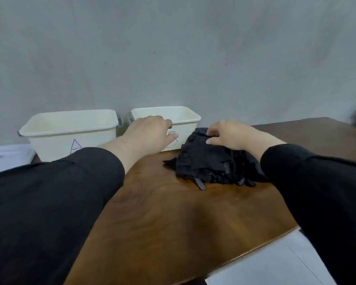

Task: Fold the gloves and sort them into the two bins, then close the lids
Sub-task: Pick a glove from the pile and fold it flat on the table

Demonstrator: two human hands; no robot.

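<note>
Resting right hand (224,134) on gloves (212,163) | heap, glove-fingers pointing nearward

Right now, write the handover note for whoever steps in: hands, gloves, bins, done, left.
Left hand: open, holding nothing, in front of the bin on the right.
Right hand: fingers curled on top of the pile of black gloves on the wooden table.
Bin marked A and the other bin stand side by side at the table's far edge, both open; no gloves visible inside; no lids clearly visible.
Done: nothing sorted yet.
Left: fold, sort, close lids.
</note>
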